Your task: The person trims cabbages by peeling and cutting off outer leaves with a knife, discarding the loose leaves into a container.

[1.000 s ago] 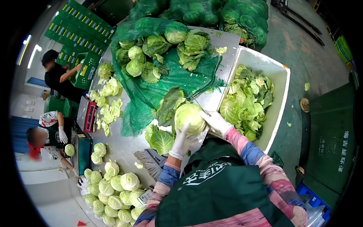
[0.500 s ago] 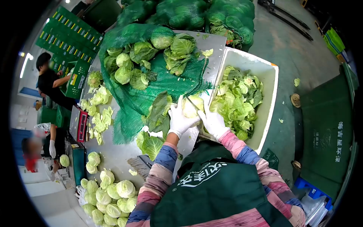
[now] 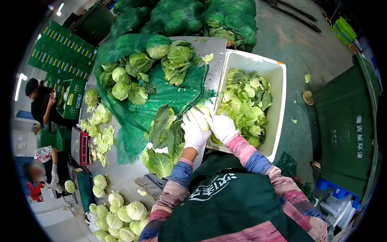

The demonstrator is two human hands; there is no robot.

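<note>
In white gloves, both my hands are at a pale trimmed cabbage near the table's front edge. My left hand is wrapped over its near left side, fingers covering much of it. My right hand is closed at its right side, holding what looks like a thin dark knife; the blade lies across the top of the cabbage and the handle is hidden. Large loose outer leaves lie left of my left hand. Just right of my right hand, a white foam box holds a heap of cut leaves.
An opened green mesh sack with untrimmed cabbages covers the table's far part. Trimmed cabbages are piled at lower left, near a red scale. Full sacks stand behind. A green bin is at right. Two people work at left.
My left hand has turned further over the cabbage, covering more of it. The knife blade has tilted to lie flatter, pointing up-left. The whole view has shifted slightly.
</note>
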